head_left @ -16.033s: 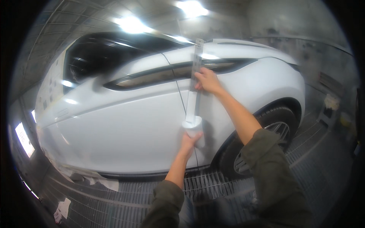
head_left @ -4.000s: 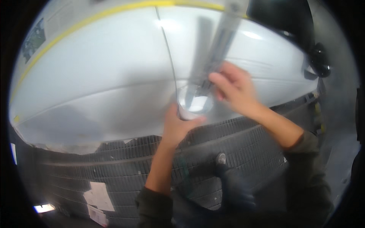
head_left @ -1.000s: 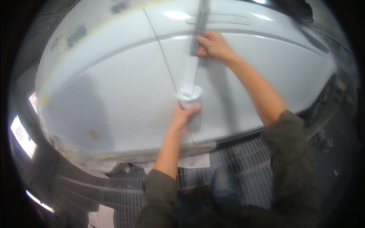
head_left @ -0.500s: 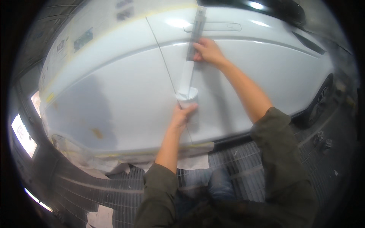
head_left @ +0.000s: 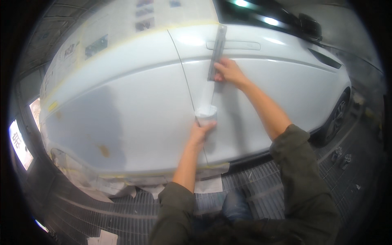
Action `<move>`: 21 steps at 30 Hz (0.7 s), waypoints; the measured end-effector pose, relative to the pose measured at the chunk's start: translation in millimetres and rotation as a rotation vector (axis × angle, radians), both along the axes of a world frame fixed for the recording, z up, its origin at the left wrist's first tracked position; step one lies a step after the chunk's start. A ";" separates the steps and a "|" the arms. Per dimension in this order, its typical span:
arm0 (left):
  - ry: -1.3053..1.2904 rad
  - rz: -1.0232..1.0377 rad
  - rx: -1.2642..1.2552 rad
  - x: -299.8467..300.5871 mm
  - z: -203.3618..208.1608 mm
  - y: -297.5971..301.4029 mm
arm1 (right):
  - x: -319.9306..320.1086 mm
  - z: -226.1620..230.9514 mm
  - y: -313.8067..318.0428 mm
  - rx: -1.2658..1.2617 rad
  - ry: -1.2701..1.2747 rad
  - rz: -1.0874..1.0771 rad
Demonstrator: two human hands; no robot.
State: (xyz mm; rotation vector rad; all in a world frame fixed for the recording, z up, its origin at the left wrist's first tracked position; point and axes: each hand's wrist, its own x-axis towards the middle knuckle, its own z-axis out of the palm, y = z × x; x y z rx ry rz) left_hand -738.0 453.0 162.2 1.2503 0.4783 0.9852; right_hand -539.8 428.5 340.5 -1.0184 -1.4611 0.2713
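Note:
My left hand [head_left: 199, 133] is wrapped round a small pale cup [head_left: 207, 117] and holds it upright in front of the car's side. White liquid coats the cup's rim. A long grey mixing stick [head_left: 218, 49] stands in the cup, leaning slightly right at its top. Its lower part is coated white, and its tip is hidden inside the cup. My right hand [head_left: 230, 71] pinches the stick about midway, between thumb and fingers. Behind both hands is a white car door [head_left: 269, 98], with a grey patch [head_left: 87, 126] on the panel to the left.
Masking paper [head_left: 118, 24] with yellow tape covers the car's upper left. More paper [head_left: 208, 184] hangs along the lower edge. The floor is dark grating [head_left: 261, 183]. A wheel [head_left: 337, 116] and small objects [head_left: 342, 157] are at the right; loose paper [head_left: 104, 238] lies lower left.
The view has shifted, so the car, cup and hands sit lower in it, and more of the window and mirror shows. Both hands keep their holds; the stick is still in the cup.

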 end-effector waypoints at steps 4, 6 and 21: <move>-0.025 0.000 0.027 -1.6 6.1 4.5 | -9.8 -44.1 13.0 0.175 -0.240 -0.062; -0.053 -0.007 0.028 0.2 7.0 4.9 | -16.4 -68.3 19.3 0.433 -0.577 -0.306; -0.069 0.086 0.071 4.6 5.2 -8.0 | -18.8 -51.6 -4.2 -0.064 -0.038 -0.170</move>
